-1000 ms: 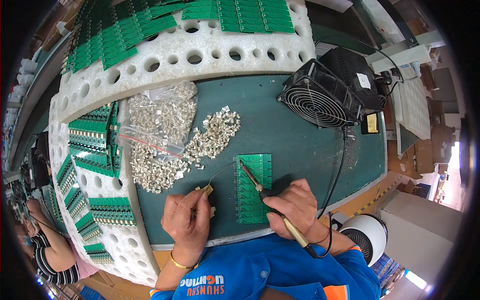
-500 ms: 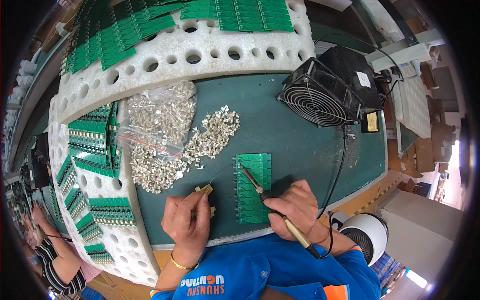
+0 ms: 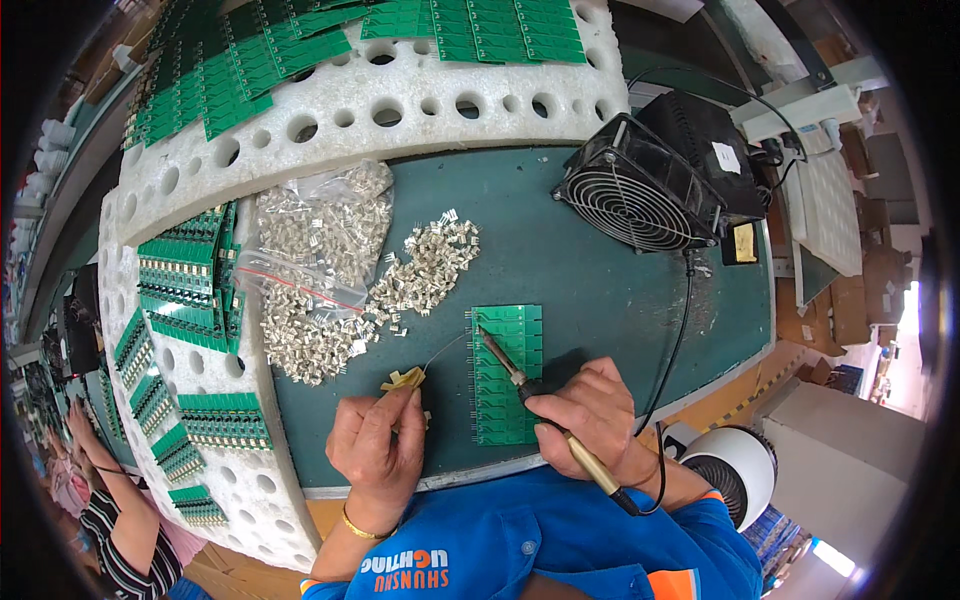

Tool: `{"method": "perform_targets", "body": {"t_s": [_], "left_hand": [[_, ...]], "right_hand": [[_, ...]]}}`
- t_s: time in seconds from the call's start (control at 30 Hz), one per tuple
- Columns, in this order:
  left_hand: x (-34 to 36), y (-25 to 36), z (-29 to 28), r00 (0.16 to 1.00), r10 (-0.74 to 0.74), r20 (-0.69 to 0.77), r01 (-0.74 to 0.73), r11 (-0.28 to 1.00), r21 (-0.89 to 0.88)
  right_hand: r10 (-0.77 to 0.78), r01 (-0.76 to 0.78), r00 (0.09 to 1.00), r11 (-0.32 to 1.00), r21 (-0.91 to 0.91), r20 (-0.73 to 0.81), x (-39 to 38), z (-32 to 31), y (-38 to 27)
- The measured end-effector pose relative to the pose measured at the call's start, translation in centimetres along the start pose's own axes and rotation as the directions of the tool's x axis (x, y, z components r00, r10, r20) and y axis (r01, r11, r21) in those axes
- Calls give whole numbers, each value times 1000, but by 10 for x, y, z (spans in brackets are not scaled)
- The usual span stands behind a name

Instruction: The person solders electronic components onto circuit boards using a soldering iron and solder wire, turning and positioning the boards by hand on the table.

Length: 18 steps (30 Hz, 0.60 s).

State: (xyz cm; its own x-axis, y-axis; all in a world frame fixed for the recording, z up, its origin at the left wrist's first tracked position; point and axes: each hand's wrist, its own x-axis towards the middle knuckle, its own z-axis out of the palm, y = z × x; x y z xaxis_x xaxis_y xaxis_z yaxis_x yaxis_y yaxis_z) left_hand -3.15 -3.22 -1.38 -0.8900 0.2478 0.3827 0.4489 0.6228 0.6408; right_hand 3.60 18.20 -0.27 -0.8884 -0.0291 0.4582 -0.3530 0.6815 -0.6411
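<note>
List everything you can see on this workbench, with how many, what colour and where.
circuit board panel: one, green, on the mat between the hands
soldering iron: one, brown handle, tip at the panel's top left corner
solder wire: one thin strand, grey, running from the left hand to the iron tip
metal parts pile: many, silver, loose on the mat
plastic bag of parts: one, clear, left of the pile
foam trays: two, white, holed, at the back and left, bearing green boards
fan: one, black, back right
mat: one, dark green, covering the bench
another person's arm: one, striped sleeve, lower left
left hand: pinching the solder wire
right hand: gripping the soldering iron
</note>
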Motion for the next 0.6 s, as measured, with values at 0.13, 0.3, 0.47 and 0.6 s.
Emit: {"method": "perform_targets", "body": {"t_s": [0.13,0.3,0.47,0.6], "left_hand": [[1,0,1,1000,6,12,-6,1000,1],[-1,0,2,1000,28,3,-28,1000,-8],[0,1,1,1000,19,12,-19,1000,-2],[1,1,2,999,35,1,-35,999,-3]], "right_hand": [[4,-4,1000,1000,-2,-8,0,0,1],[12,-12,1000,1000,4,-3,0,-1,0],[7,-7,1000,1000,5,-14,-1,0,1],[6,-6,1000,1000,8,-13,0,0,2]]}}
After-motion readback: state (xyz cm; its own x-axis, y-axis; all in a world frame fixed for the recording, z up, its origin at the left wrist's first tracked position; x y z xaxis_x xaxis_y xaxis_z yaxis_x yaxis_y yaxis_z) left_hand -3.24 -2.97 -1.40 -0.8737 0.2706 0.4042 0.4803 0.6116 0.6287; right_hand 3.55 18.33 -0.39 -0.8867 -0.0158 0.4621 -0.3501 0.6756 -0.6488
